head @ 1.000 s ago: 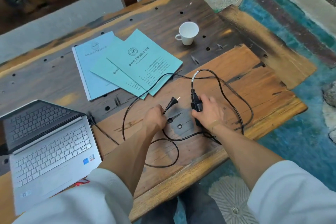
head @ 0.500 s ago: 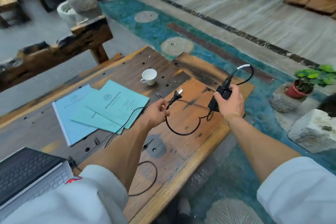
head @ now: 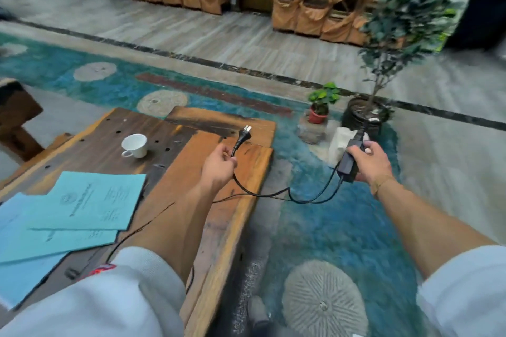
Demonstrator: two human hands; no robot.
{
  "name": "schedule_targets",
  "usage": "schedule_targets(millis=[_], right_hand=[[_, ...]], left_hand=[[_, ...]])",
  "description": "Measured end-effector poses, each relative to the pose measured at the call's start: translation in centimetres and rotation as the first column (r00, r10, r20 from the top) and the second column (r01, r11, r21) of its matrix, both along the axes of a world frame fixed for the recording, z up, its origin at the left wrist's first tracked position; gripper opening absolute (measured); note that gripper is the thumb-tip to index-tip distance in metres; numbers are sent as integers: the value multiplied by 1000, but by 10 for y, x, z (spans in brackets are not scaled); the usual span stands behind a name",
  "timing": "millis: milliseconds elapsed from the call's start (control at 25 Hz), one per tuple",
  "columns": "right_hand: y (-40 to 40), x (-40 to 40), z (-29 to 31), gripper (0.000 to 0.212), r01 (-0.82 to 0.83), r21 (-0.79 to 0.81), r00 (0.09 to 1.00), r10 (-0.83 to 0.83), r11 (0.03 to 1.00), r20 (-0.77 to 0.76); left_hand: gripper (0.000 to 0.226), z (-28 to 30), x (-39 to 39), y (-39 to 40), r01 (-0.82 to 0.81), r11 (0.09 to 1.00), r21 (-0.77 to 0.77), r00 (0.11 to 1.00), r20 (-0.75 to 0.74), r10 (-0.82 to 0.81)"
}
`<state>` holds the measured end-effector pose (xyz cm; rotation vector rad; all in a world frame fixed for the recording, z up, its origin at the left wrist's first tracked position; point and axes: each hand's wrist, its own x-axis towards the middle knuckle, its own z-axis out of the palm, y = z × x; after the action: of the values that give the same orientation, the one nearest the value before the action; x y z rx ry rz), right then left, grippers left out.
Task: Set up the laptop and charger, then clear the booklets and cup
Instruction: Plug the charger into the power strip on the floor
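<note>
The plug cord is pinched in the left hand, the adapter brick clasped in the right hand, cable slack between, probably for reaching a socket.

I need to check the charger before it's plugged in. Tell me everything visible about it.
The black charger brick, a matte plastic-looking block, is gripped in the right hand above the blue floor, off the wooden table. Thin black cords leave both ends. One sags over to the left hand, which holds it just below the black pronged plug, prongs up.
</note>
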<state>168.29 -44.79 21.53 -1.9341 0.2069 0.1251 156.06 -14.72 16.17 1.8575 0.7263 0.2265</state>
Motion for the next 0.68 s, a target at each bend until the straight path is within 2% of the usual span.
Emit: schedule_targets(millis=[80,200,400,480,600,680], right_hand=[[-42,-27,1,31,73,7,996,-72,997,-51],[-96,-66,-2,38,197,51,977,-192,979,-95],[-157,-109,12,28,321,78,945,-314,944,-95],[-173,-115,18,28,348,87,936,-342,933,-76],[-188,-116,27,36,366,124,930,-361,922,-65],[-196,-119,35,35,355,167,935,-350,920,-62]], left_hand=[[16,0,-1,-27,42,999,-23,999,9,-41],[21,1,-2,-75,175,974,-144,984,20,-175],[25,1,-6,-149,413,870,-269,907,35,-420],[25,-1,-12,-166,522,787,-328,835,10,-550],[25,-9,-18,-188,711,653,-259,650,-112,-752],[23,-15,-23,-208,794,568,-216,538,-185,-822]])
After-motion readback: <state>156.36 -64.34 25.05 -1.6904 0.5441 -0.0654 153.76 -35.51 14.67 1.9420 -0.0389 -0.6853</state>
